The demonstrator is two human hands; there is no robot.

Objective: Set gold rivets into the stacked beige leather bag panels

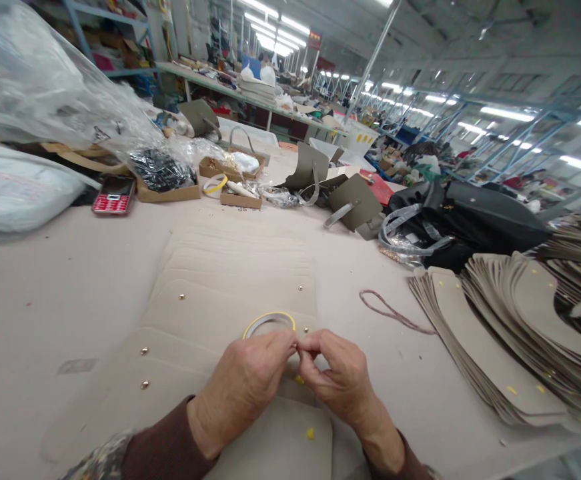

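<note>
The left hand (pixel 250 373) and the right hand (pixel 340 377) are in front, with their fingertips close together. Each one is pinching, thumb to finger, at a tiny bit (pixel 295 345) between them. It is too small to tell what it is. The ring (pixel 270 316), yellow and gray, is at 11 o'clock from the fingertips, just by the left hand, which hides part of it.

Under and around the hands, tan sheets (pixel 230 287) lie in an overlapping row on the tabletop (pixel 110 280). Shiny studs (pixel 144 351) sit on some sheets at 9 and 10 o'clock. A thin brown string (pixel 395 315) lies at 2 o'clock, and piles of tan strips (pixel 490 340) are at 3 o'clock. Farther off, a red phone (pixel 113 195) lies at 10 o'clock and a black bag (pixel 490 220) at 2 o'clock.
</note>
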